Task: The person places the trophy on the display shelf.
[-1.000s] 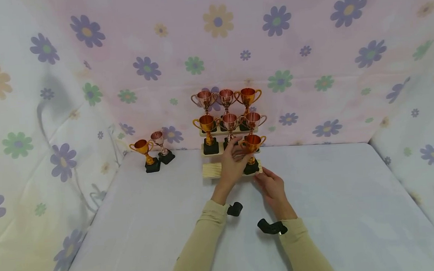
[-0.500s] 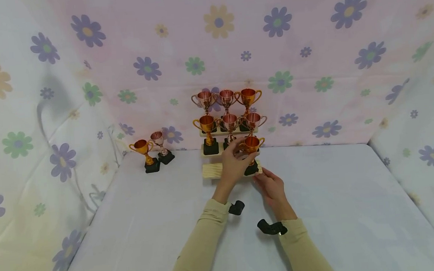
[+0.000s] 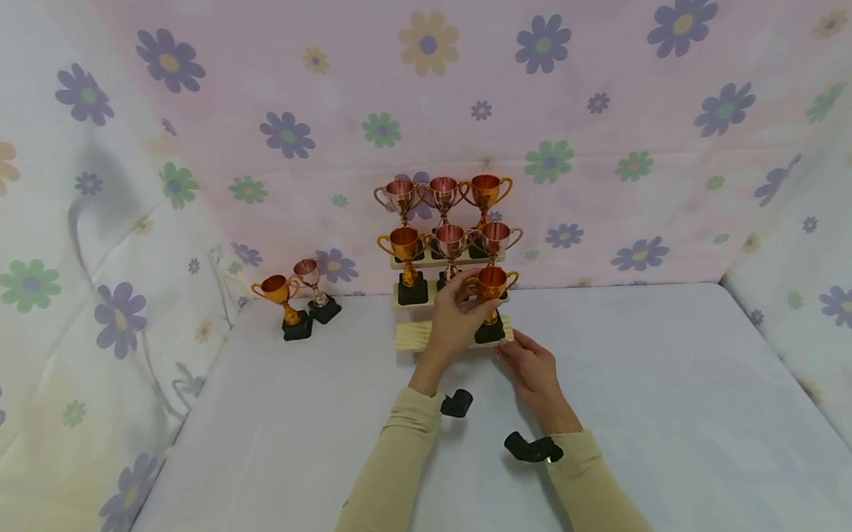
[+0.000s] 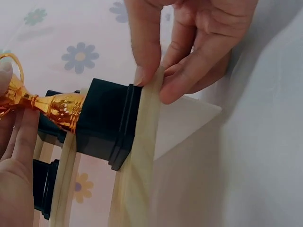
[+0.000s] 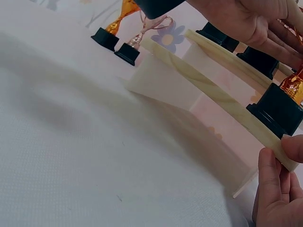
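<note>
My left hand grips a gold trophy cup around its stem, below the bowl. The trophy's black square base stands on the right end of the lowest wooden shelf. My right hand pinches the right end of that shelf, thumb on top and fingers underneath, as the right wrist view shows. On the middle shelf stand a gold trophy and two rose-gold trophies, one at the right. Behind them, the top shelf holds two rose-gold trophies and a gold trophy.
Left of the rack, on the white tabletop, stand another gold trophy and a rose-gold one. A translucent support lies under the lowest shelf. Flowered cloth rises behind and along both sides.
The gold trophy in my left hand has shifted slightly left along the lowest shelf. My right hand keeps its hold on the shelf's end.
</note>
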Tool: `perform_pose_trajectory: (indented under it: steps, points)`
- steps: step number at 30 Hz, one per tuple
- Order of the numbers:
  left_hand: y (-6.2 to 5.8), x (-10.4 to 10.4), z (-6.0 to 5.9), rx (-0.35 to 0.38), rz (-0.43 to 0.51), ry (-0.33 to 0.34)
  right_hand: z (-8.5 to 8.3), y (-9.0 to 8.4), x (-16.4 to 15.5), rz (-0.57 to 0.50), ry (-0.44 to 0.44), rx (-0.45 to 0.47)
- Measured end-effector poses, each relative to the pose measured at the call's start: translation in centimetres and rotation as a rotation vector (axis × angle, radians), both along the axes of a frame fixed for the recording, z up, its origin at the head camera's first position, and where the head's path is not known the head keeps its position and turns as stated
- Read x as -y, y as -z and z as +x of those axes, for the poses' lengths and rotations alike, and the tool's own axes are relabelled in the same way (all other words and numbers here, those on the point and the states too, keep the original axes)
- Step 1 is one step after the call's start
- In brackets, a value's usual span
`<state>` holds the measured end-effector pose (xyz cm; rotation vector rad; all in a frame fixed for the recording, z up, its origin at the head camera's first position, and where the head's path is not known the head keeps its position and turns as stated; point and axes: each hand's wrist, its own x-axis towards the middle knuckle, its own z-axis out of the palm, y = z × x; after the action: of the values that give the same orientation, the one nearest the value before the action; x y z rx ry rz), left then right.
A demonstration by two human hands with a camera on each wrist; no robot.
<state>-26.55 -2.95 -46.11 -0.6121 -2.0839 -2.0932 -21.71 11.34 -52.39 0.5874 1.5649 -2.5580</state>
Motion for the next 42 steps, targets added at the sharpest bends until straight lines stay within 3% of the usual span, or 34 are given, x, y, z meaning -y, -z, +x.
perform_pose_trajectory:
  steps: [7,14,19,24,28,34,39,42]
  points:
    - [-0.3,0.3,0.1,0.011,0.007,0.032,0.1,0.1,0.0,-0.009,-0.005,-0.002]
    - [0.6,1.3,0.8,-0.016,-0.009,-0.012,0.0,0.1,0.0,0.003,0.005,-0.011]
    - [1.4,4.6,2.0,-0.058,-0.072,-0.013,-0.1,0.1,0.0,0.011,0.009,-0.006]
    - [1.8,10.0,3.3,-0.066,-0.143,-0.054,-0.2,0.3,0.1,0.007,0.006,0.006]
    - [2.1,15.0,4.3,-0.058,-0.231,-0.163,-0.1,0.2,0.0,0.009,0.010,0.004]
    - [0.9,22.7,5.9,0.010,-0.423,-0.391,-0.1,0.0,0.0,0.005,0.016,0.014]
    - [0.9,27.6,5.3,0.077,-0.428,-0.619,-0.2,0.2,0.1,-0.001,0.024,0.018]
    - [0.3,29.0,4.8,0.159,-0.406,-0.698,-0.2,0.2,0.1,0.002,0.019,0.013]
